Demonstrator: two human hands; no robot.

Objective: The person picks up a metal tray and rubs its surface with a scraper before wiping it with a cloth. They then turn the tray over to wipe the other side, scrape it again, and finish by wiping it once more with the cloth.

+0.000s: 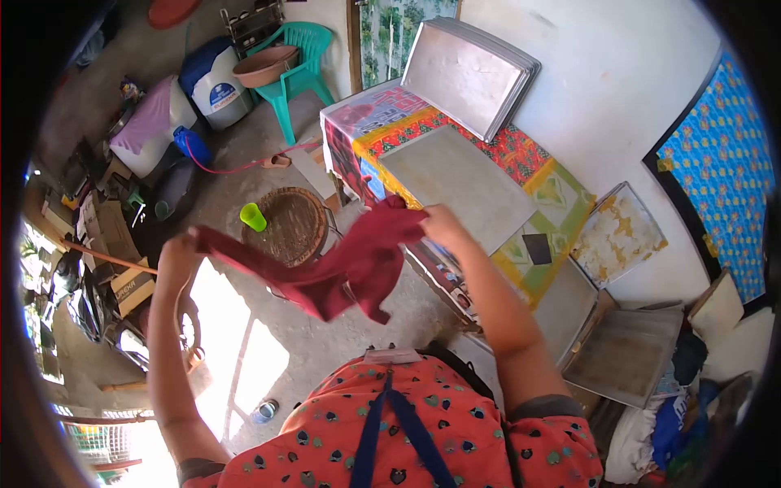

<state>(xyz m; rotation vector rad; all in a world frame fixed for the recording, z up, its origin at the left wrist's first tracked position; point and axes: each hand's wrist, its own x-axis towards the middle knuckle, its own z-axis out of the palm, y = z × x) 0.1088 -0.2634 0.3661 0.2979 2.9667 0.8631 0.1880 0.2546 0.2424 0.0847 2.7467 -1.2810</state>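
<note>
A dark red cloth (338, 276) hangs in the air between my two hands, sagging in the middle with loose folds on its right part. My left hand (181, 246) is closed on its left end. The other end is gripped by my right hand (440, 225), close to the table's near edge. Beneath the cloth stands a round brown wooden surface (289, 215), partly covered by it, with a bright green cup (253, 217) on it.
A long table (561, 195) with patterned covers bears a flat metal sheet (460, 183) and stacked trays (472, 73). More trays (630, 350) lean at the right. A green chair (305, 69) holding a basin (266, 65) stands behind; boxes (133, 287) lie left.
</note>
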